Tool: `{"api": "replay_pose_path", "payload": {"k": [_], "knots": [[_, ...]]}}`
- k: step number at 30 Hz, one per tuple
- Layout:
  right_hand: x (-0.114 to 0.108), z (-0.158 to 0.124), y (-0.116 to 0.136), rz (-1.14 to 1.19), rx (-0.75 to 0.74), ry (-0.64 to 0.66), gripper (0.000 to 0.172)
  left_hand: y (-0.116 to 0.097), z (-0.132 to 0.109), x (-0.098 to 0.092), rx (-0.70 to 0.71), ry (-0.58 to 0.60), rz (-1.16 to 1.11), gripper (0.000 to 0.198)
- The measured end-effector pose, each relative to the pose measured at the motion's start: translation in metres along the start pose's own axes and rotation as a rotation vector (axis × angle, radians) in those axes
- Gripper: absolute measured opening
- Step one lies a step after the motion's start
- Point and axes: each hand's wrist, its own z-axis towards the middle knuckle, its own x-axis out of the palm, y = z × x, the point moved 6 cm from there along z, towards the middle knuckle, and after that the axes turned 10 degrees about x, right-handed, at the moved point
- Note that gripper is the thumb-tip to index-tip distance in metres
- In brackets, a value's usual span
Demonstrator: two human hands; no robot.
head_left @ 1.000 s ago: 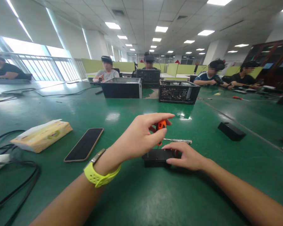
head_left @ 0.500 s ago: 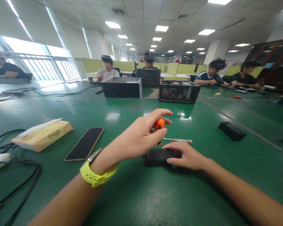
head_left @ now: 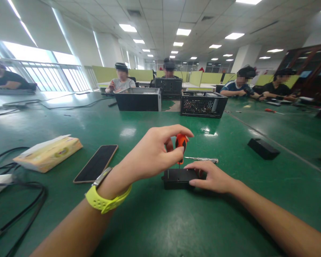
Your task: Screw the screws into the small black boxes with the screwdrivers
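An orange and black screwdriver (head_left: 181,141) stands upright, its shaft going down to the top of a small black box (head_left: 179,179). My left hand (head_left: 160,151) is closed around the screwdriver's handle, thumb on the near side and index finger curled over the top. On the box's right end rests my right hand (head_left: 211,177), its fingers gripping that side and partly hiding it. Just behind the box lies a slim screwdriver with a clear handle (head_left: 203,159). What the shaft's tip touches is too small to make out.
Left of me lie a phone (head_left: 96,164), a tissue pack (head_left: 48,153) and black cables (head_left: 29,207). Another black box (head_left: 263,148) sits to the right. Two computer cases (head_left: 139,100) stand farther back. Several people sit around the green table (head_left: 149,228).
My left hand has shifted slightly left, its fingers curling closer over the screwdriver's handle, which has turned. My right hand and the box stay in place.
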Motion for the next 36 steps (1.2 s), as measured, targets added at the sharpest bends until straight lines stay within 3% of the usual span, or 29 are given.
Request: {"api": "replay_pose_path", "payload": {"k": [4,12,17,20,27,36], "knots": [[-0.001,0.000,0.000,0.002,0.007,0.004,0.043,-0.001,0.001,0.004,-0.013,-0.016,0.000,0.014],[-0.001,0.000,0.001,-0.003,0.000,-0.003,0.044,0.003,0.000,-0.001,-0.030,-0.080,-0.057,0.017],[-0.001,0.000,0.000,-0.004,0.000,0.000,0.044,0.007,-0.001,-0.006,-0.033,-0.029,0.000,0.022],[0.000,0.000,-0.001,-0.005,0.009,0.001,0.045,0.007,0.000,-0.010,-0.017,-0.017,0.109,0.019],[0.001,0.000,-0.001,0.004,0.020,0.006,0.046,0.005,0.001,-0.014,0.031,-0.006,0.645,0.035],[-0.002,-0.001,0.001,0.004,0.007,0.005,0.045,0.003,0.001,-0.021,0.054,0.059,0.538,0.024]]}}
